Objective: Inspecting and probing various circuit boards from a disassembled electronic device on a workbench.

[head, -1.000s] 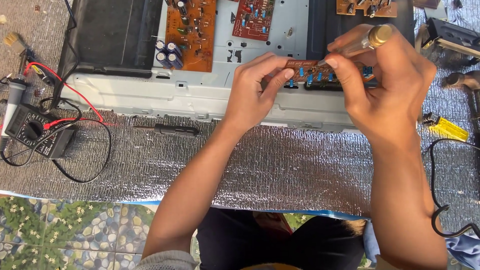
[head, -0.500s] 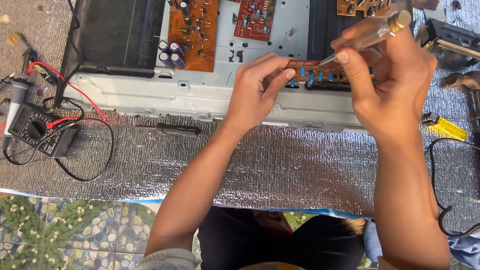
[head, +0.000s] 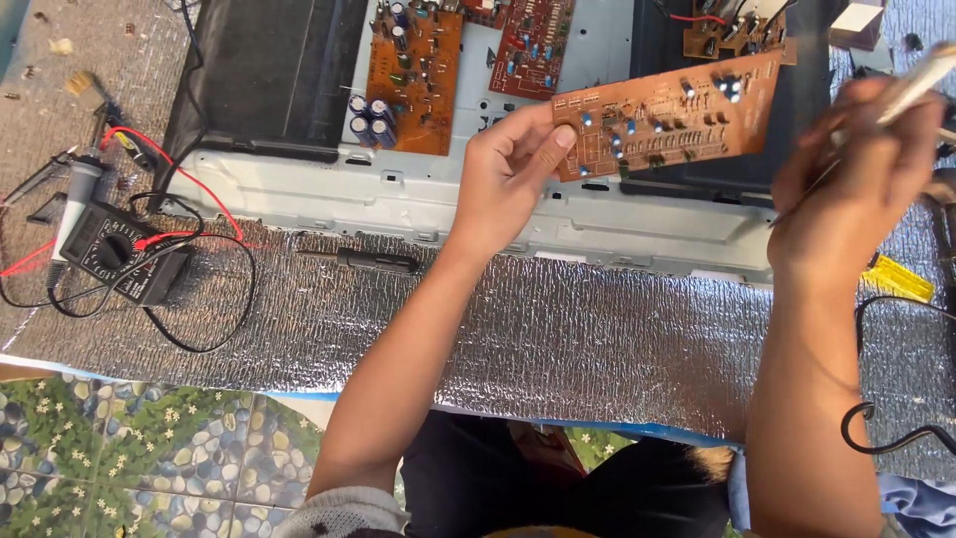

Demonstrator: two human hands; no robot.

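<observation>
Your left hand pinching the brown circuit board's left end, your blurred right hand gripping a slim tool, open metal chassis beyond

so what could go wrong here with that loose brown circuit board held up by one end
1. The left hand pinches the long brown circuit board by one end only, above the grey metal chassis; a slip could drop it onto the boards mounted there.
2. The right hand holds a slim pale-handled tool, blurred, near the board's far end; a stray jab might scratch its small blue parts.
3. The crinkled silver foil mat looks metallic; a board laid on it could short.
</observation>
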